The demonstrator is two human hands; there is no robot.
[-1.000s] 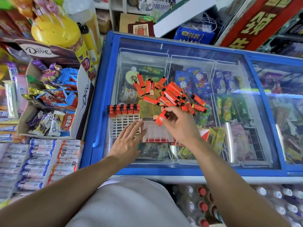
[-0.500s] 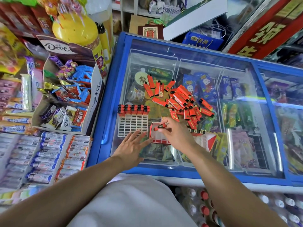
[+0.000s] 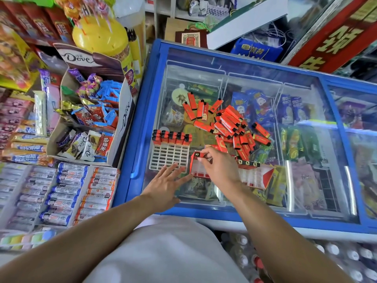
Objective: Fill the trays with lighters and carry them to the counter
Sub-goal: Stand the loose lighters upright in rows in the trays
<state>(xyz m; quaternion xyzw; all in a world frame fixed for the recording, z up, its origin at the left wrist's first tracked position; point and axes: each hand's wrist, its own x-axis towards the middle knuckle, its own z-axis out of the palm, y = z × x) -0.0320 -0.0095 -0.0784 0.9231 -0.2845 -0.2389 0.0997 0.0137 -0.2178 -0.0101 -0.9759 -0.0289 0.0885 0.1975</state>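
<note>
**Lighter going into red tray, frame centre**

White grid tray [image 3: 169, 158] holds one row of lighters along its far edge. Right hand [image 3: 219, 167] pinches a red lighter [image 3: 197, 154] upright at the corner of the red tray [image 3: 199, 170]. Left hand [image 3: 166, 184] lies flat, fingers spread, just beside it. Loose lighters [image 3: 230, 123] piled above on the freezer lid [image 3: 204, 78]. Upper left: carton [image 3: 124, 119] printed "Dove", filled with chocolates.

Arms: both forearms [image 3: 98, 227] bare to the lower frame edge; no sleeve visible.
Left hand [image 3: 165, 187]: no ring, watch or glove visible.
Right hand [image 3: 221, 167]: likewise unadorned.
Garment [image 3: 163, 252]: plain pale grey-white fabric, unmarked, at bottom centre.
</note>
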